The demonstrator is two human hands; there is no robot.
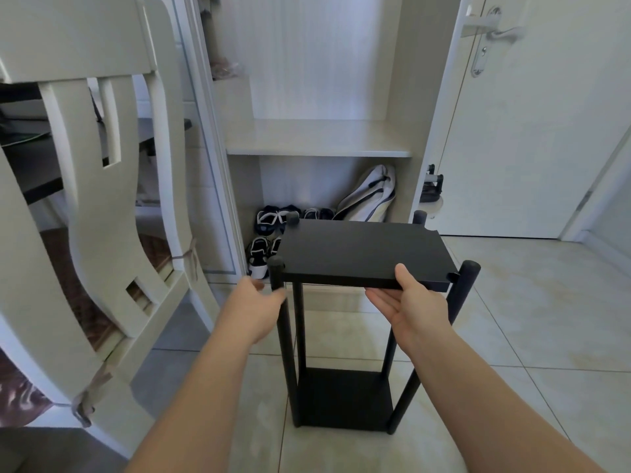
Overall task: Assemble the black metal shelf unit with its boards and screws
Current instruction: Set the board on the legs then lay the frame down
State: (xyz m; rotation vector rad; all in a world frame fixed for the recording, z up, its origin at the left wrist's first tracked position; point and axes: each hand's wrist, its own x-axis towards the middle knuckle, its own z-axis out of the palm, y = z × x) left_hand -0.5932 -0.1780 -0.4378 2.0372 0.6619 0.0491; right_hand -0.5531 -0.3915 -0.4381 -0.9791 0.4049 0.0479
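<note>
One top board (362, 254), right hand (409, 302) fingers (379, 297) beneath, thumb above

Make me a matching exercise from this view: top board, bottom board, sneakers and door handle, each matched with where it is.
1 top board
2 bottom board
3 sneakers
4 door handle

A low between the posts
B on the white door
C pinched by the right hand
D in the cabinet's bottom compartment

Pairs: 1-C, 2-A, 3-D, 4-B.
</note>
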